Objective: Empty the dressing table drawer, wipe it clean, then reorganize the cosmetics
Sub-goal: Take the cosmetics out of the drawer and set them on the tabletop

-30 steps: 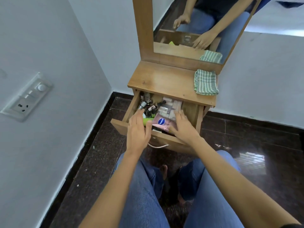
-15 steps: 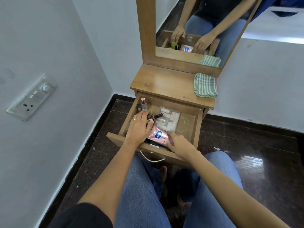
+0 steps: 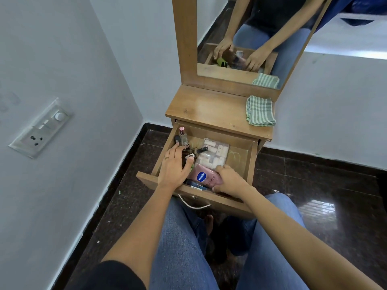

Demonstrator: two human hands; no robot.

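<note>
Both hands have dug deeper into the fully opened drawer (image 3: 146, 178) since a second ago.

Right hand (image 3: 229, 181) has its grip clamped on the pink lotion pouch (image 3: 206, 177); left hand (image 3: 174, 165) rests spread over small bottles (image 3: 183, 137). Emptying has barely begun; cloth (image 3: 260, 110) waits on the tabletop (image 3: 209, 107).

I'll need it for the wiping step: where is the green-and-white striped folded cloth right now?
In the head view, the green-and-white striped folded cloth lies on the right end of the wooden dressing table top, below the mirror, behind the open drawer.
</note>
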